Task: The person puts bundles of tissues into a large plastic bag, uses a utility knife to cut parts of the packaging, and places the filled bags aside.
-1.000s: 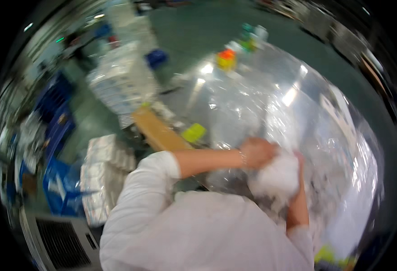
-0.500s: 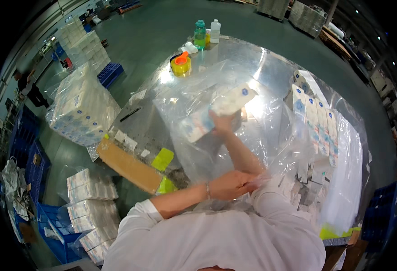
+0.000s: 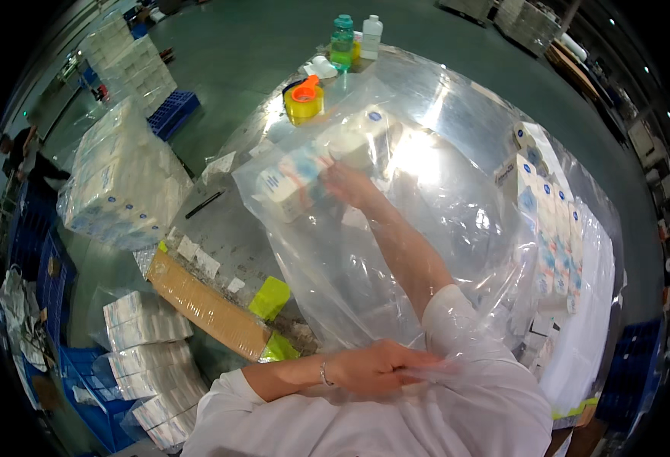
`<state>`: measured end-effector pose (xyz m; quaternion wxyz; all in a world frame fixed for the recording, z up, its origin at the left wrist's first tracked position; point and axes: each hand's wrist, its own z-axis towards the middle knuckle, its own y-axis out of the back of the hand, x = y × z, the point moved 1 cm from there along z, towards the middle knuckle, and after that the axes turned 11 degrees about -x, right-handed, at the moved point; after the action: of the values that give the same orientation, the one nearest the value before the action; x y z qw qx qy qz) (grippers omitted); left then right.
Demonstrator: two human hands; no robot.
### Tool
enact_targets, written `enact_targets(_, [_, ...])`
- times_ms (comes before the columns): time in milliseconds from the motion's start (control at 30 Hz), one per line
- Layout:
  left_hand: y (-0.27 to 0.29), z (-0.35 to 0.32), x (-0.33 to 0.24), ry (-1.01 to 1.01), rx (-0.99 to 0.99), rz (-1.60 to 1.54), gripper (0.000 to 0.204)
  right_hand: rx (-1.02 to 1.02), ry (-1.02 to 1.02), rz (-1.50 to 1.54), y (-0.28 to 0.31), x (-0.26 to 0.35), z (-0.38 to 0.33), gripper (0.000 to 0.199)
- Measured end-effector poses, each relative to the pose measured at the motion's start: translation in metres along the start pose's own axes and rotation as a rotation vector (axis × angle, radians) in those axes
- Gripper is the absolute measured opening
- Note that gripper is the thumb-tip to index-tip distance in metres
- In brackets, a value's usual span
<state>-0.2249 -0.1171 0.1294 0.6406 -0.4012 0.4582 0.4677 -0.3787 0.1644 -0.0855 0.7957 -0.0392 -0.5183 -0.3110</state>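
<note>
A large clear plastic bag (image 3: 335,266) lies spread over the metal tabletop. Inside its far left part is a long white pack (image 3: 285,186) with blue and pink print, its upper end pointing to the far right. My right hand (image 3: 350,184) reaches through the bag with its fingers closed on the near side of this pack; the fingertips are partly veiled by the film. Close to my body, my left hand (image 3: 381,369) pinches the near edge of the bag below my right upper arm.
Several similar white packs (image 3: 552,236) stand at the table's right, beside a pile of clear sheets (image 3: 583,305). Yellow tape rolls (image 3: 304,105) and bottles (image 3: 342,46) occupy the far edge. A pen (image 3: 204,205) and cardboard strip (image 3: 205,305) lie left. Wrapped bundles (image 3: 121,183) stand beyond; a person (image 3: 34,156) is farther off.
My right hand has moved farther away and to the left with the pack, deeper into the bag. My left hand still pinches the bag's edge, now closer to my body.
</note>
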Motion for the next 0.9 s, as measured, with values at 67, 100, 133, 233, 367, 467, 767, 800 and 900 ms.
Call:
enact_targets(67, [0.005, -0.007, 0.037, 0.261, 0.008, -0.026, 0.043, -0.141, -0.312, 0.175, 0.024, 0.010, -0.013, 0.045])
enact_targets(100, [0.005, -0.011, 0.051, 0.397, 0.023, -0.037, 0.042, -0.302, -0.458, 0.267, 0.049, 0.025, -0.031, 0.049])
enact_targets(133, [0.006, -0.008, 0.053, 0.507, 0.011, 0.040, 0.040, -0.494, -0.582, 0.370, 0.076, 0.042, -0.051, 0.054])
enact_targets(233, [-0.001, -0.008, 0.073, 0.606, -0.037, 0.223, 0.034, -1.174, -0.542, -0.125, 0.178, 0.122, -0.144, 0.060])
enact_targets(367, [0.002, -0.050, 0.138, 0.608, -0.031, 0.532, 0.036, -1.221, -0.680, -0.145, 0.245, 0.178, -0.311, 0.048])
enact_targets(467, [0.012, -0.075, 0.160, 0.741, 0.147, 0.753, 0.038, -0.802, -1.247, -0.221, 0.232, 0.242, -0.402, 0.031])
enact_targets(767, [0.013, -0.078, 0.148, 0.763, 0.248, 1.024, 0.037, -0.819, -0.705, -0.993, 0.312, 0.219, -0.295, 0.050])
enact_targets(800, [0.007, -0.079, 0.149, 0.810, 0.202, 1.038, 0.037, -0.805, -0.782, -1.065, 0.312, 0.206, -0.275, 0.054])
enact_targets(900, [-0.004, -0.097, 0.155, 0.803, -0.010, 1.042, 0.035, -0.839, -0.938, -1.239, 0.313, 0.176, -0.219, 0.070])
